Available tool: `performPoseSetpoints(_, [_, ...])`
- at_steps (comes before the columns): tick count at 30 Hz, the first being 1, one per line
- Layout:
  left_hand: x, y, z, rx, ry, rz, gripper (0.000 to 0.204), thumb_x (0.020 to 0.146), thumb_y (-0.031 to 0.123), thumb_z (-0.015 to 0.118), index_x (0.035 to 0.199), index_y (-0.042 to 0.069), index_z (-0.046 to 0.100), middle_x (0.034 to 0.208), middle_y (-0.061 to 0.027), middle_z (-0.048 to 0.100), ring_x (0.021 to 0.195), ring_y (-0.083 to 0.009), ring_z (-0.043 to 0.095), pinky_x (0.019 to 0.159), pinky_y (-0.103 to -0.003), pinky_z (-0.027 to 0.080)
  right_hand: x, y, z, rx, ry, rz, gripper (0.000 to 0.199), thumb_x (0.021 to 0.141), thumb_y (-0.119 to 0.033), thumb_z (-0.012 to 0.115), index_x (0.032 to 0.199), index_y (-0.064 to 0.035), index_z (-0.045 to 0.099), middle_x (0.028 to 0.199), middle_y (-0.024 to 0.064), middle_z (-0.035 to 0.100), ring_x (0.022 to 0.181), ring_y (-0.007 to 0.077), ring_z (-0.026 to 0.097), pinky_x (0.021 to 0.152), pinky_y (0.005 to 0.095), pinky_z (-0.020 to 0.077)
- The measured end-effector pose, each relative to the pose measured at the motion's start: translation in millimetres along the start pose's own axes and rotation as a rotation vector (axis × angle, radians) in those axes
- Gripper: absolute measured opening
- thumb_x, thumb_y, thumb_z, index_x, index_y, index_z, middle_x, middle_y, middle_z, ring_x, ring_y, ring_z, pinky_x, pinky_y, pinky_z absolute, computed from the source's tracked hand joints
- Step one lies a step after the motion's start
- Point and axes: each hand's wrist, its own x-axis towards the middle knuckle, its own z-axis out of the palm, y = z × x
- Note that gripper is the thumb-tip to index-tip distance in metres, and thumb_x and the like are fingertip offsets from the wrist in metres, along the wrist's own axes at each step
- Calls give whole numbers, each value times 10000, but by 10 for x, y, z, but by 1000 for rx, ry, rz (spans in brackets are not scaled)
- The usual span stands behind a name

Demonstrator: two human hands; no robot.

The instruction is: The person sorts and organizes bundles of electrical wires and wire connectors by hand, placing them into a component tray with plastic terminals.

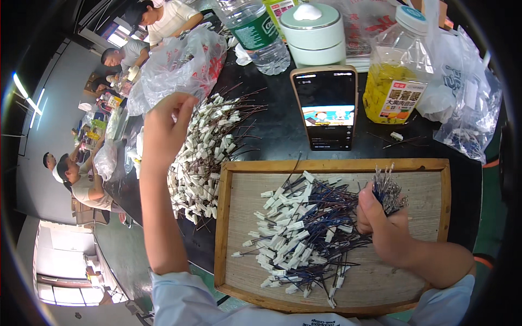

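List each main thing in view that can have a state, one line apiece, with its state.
Right hand: closed around wire bundle
Left hand: raised, fingers curled; contents unclear
Tray: partly covered by loose connector wires
Phone: propped upright, screen lit
Jar: lid on, partly filled
Canister: lid on
Water bottle: standing, top out of view

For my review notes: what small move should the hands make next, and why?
Probably lower the left hand to the heap of white-ended wires beside the tray and pick one up: it is raised near that heap with nothing visibly held, while the right hand grips a bunch of wires.
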Motion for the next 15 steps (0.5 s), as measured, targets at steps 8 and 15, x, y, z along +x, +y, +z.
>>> performPoseSetpoints(8, [171, -596, 384, 536, -572, 82, 395, 730, 274, 695, 1056, 79, 588, 900, -129, 642, 868, -294, 616, 773, -406, 476, 28, 94, -15, -3, -7, -191, 402, 1010, -335, 333, 677, -111, 311, 546, -25, 310, 467, 90, 322, 457, 242, 302])
performPoseSetpoints(15, [75, -532, 782, 788, -458, 115, 170, 787, 28, 456, 953, -10, 465, 919, -212, 571, 901, -382, 590, 743, -467, 489, 43, 77, -17, 141, -23, -137, 360, 1010, -319, 342, 715, -115, 319, 574, -28, 291, 493, 82, 296, 471, 237, 279])
